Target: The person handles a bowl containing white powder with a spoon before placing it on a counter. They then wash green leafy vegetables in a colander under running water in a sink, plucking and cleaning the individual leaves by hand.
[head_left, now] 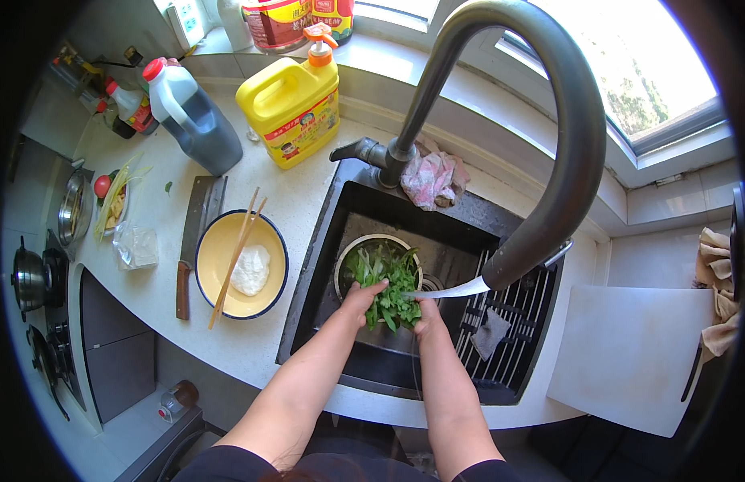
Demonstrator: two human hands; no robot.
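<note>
A bunch of leafy greens (pixel 395 281) is gripped between my two hands over the dark sink (pixel 304 321). My left hand (pixel 363 301) is closed on its left side, the thumb lying across the leaves. My right hand (pixel 426 316) holds the right side, its fingers partly hidden by leaves. Water (pixel 453 291) runs from the dark curved faucet (pixel 585 153) onto the greens beside my right hand. Behind and under the leaves is a round metal-rimmed bowl (pixel 339 269) in the sink; its inside is mostly covered.
A grey rag (pixel 490 334) lies on the rack (pixel 513 301) at the sink's right. Left stand a cream bowl (pixel 214 241) with white powder and chopsticks (pixel 233 269), a cleaver (pixel 202 209), and a yellow pump jug (pixel 296 112). A white board (pixel 629 345) lies right.
</note>
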